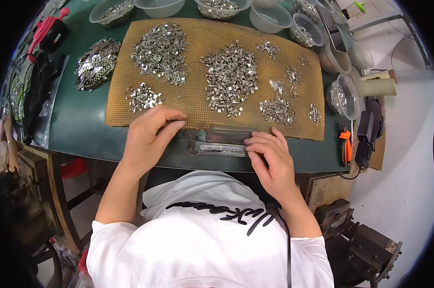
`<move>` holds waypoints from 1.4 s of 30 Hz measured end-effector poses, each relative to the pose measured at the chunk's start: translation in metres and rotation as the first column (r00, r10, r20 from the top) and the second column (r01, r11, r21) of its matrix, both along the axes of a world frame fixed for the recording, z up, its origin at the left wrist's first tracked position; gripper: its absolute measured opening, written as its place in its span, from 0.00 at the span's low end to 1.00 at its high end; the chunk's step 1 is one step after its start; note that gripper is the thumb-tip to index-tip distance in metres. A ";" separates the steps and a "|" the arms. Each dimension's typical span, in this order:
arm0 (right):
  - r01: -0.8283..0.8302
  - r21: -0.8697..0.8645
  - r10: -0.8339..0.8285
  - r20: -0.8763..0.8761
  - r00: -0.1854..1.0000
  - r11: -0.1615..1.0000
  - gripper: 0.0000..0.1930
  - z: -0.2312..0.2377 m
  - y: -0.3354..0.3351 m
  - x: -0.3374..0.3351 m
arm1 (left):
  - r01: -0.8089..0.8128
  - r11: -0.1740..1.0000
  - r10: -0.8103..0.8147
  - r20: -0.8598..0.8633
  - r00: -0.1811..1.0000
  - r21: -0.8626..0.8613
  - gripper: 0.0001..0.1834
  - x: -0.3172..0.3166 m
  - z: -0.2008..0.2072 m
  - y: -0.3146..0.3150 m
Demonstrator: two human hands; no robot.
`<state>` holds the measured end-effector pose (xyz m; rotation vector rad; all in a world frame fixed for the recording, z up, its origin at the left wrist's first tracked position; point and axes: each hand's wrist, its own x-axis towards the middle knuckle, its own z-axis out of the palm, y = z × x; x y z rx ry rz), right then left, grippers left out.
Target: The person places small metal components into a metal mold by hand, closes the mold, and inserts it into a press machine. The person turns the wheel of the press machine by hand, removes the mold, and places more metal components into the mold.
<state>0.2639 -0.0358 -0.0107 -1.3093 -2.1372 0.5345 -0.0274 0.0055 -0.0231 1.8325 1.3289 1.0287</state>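
Observation:
My left hand [152, 137] is above the near edge of a tan ribbed mat [193, 103], thumb and forefinger pinched together. Whatever is between these fingertips is too small to make out. My right hand [273, 161] grips the right end of a slotted metal bar [222, 149] at the table's front edge, its fingers reaching over the end of a dark flat strip [231, 135] behind it. On the mat lie a pile of thin silvery pieces [162, 53], a pile of small blocky metal pieces [231, 79] and a smaller heap of shiny flat pieces [144, 97].
Several small clusters of metal parts [278, 111] lie at the mat's right. Clear plastic tubs [269, 17] line the back and right. Left of the mat sits a silvery heap [97, 65]. Orange-handled pliers [345, 146] lie at right, a red-and-black tool [49, 33] at far left.

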 end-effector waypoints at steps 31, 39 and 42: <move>-0.162 0.091 0.150 0.128 0.980 0.983 0.11 0.039 0.019 -0.047 | -0.019 0.990 0.018 0.013 1.000 0.140 0.09 -0.036 -0.010 -0.025; -0.275 -0.021 0.272 0.226 0.935 0.961 0.09 0.028 0.093 -0.130 | 0.000 0.988 -0.006 0.037 0.999 0.152 0.06 -0.034 -0.011 -0.032; -0.232 -0.106 0.255 0.383 0.888 0.967 0.11 0.021 0.104 -0.141 | 0.030 0.993 -0.035 0.036 0.999 0.118 0.06 -0.031 -0.013 -0.032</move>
